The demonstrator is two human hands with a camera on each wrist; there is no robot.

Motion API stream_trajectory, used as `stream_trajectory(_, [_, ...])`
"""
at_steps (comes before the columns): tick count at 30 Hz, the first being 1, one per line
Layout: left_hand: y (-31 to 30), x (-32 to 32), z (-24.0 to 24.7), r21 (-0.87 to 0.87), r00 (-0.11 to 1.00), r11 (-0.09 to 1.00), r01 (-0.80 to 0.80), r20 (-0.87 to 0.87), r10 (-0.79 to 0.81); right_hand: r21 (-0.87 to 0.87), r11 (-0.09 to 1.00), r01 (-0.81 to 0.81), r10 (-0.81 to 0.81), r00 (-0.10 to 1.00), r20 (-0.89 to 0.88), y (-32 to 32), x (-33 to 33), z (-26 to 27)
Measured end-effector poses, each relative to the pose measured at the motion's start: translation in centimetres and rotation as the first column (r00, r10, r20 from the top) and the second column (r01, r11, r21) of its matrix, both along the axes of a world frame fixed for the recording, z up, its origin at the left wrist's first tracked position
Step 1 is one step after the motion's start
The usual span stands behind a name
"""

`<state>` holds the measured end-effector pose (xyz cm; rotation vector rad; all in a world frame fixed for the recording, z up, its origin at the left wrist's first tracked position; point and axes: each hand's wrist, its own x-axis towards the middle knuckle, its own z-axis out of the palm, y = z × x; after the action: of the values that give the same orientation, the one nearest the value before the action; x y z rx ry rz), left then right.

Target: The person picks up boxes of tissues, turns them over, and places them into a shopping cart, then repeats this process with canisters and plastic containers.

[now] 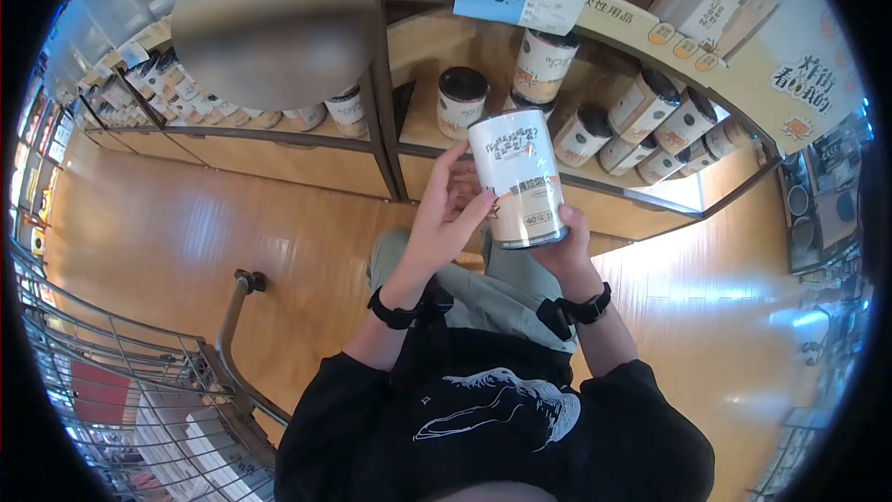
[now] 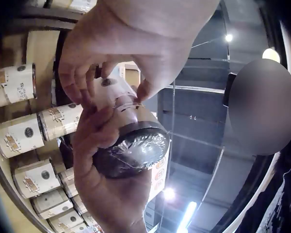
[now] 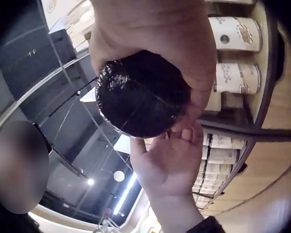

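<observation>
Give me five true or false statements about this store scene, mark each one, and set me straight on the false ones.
1. The left hand and the right hand both touch the white-and-beige canister. True.
2. The blue-and-white price tag reads 8.50. False: the blue-and-white price tag reads 5.90.
3. Black bands circle both wrists. True.
4. The wire shopping cart stands on the person's right. False: the wire shopping cart stands on the person's left.
5. The shelf holds no canisters. False: several more canisters sit on the shelf.
</observation>
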<state>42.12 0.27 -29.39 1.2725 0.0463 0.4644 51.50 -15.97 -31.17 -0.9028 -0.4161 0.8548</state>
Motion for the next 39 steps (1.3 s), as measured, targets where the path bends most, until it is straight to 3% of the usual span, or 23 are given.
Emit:
stream_trajectory(2, [-0.3,-0.4,0.3,-0.008,0.998,0.999,-0.039,0.057,0.040,0.036,0.999,-0.014,0.018,0.996,-0.088,0.0,-0.4,-0.6])
stream_trajectory(4, [-0.7,-0.8,0.2,0.030,0.995,0.997,-0.074,0.076,0.071,0.225,0.969,-0.103,0.149,0.969,-0.197,0.0,-0.9,-0.7])
stream_trajectory(11, [-1.6,-1.5,0.6,0.044,0.987,0.993,-0.108,0.127,0.101,0.212,0.975,-0.072,0.111,0.978,-0.176,-1.0,-1.7,-1.0])
stream_trajectory(13, [-1.8,-1.3,0.8,0.040,0.988,0.994,-0.106,0.112,0.101,0.127,0.992,0.008,0.014,0.984,-0.177,-1.0,-2.0,-1.0])
stream_trajectory(17, [-2.2,-1.2,0.3,0.035,0.987,0.993,-0.115,0.114,0.111,0.164,0.986,-0.031,0.064,0.978,-0.199,-1.5,-1.9,-0.9])
stream_trajectory(20, [-2.2,-1.1,0.1,0.147,0.978,0.978,-0.146,0.169,0.120,0.177,0.982,-0.068,0.097,0.983,-0.157,-1.6,-1.7,-1.2])
stream_trajectory(23, [-1.8,-1.2,-0.7,0.295,0.977,0.936,-0.193,0.146,0.156,0.093,0.996,-0.008,0.011,1.000,-0.029,-0.7,-1.6,-0.7])
stream_trajectory(24, [-1.7,-1.2,-1.3,0.297,0.976,0.934,-0.199,0.148,0.161,0.029,0.999,0.019,-0.024,0.976,0.218,-0.1,-1.1,-0.6])
stream_trajectory(26, [-1.5,-0.9,-2.7,0.082,0.992,0.990,-0.116,0.062,0.111,-0.064,0.994,0.088,-0.025,0.761,0.648,1.0,-0.6,-0.3])
stream_trajectory(27, [-1.2,-1.0,-3.0,0.083,0.991,0.989,-0.120,0.067,0.115,-0.062,0.995,0.084,-0.023,0.758,0.651,1.2,-0.2,-0.2])
stream_trajectory(29, [-0.1,-1.8,-3.3,-0.350,0.987,0.926,-0.140,-0.125,0.101,-0.100,0.964,-0.246,0.263,0.826,0.499,1.6,1.4,0.2])
stream_trajectory(30, [0.3,-2.2,-3.7,-0.288,0.979,0.940,-0.184,-0.142,0.148,-0.223,0.955,-0.193,0.288,0.775,0.563,1.9,3.9,-0.4])
stream_trajectory(31, [0.5,-2.6,-4.2,-0.287,0.980,0.941,-0.181,-0.134,0.148,-0.210,0.977,-0.024,0.128,0.857,0.499,2.0,5.7,-1.0])
stream_trajectory(32, [0.6,-3.1,-4.6,-0.118,0.967,0.964,-0.237,-0.128,0.222,-0.210,0.967,0.145,-0.042,0.903,0.428,2.5,7.0,-0.1])
stream_trajectory(33, [0.6,-3.5,-5.0,0.053,0.949,0.955,-0.291,-0.110,0.295,-0.131,0.941,0.313,-0.203,0.830,0.519,3.0,9.5,-0.5])
stream_trajectory(36, [0.3,-4.6,-5.7,-0.016,0.949,0.956,-0.292,-0.128,0.288,0.046,0.737,0.674,-0.545,0.552,0.631,5.4,15.8,-1.2])
stream_trajectory(37, [0.2,-4.9,-5.9,-0.072,0.950,0.955,-0.287,-0.150,0.274,0.054,0.738,0.673,-0.547,0.549,0.631,6.1,16.8,-1.2])
stream_trajectory(39, [0.1,-5.3,-6.5,-0.067,0.946,0.954,-0.293,-0.163,0.280,0.079,0.648,0.758,-0.450,0.296,0.842,7.3,18.2,-1.0])
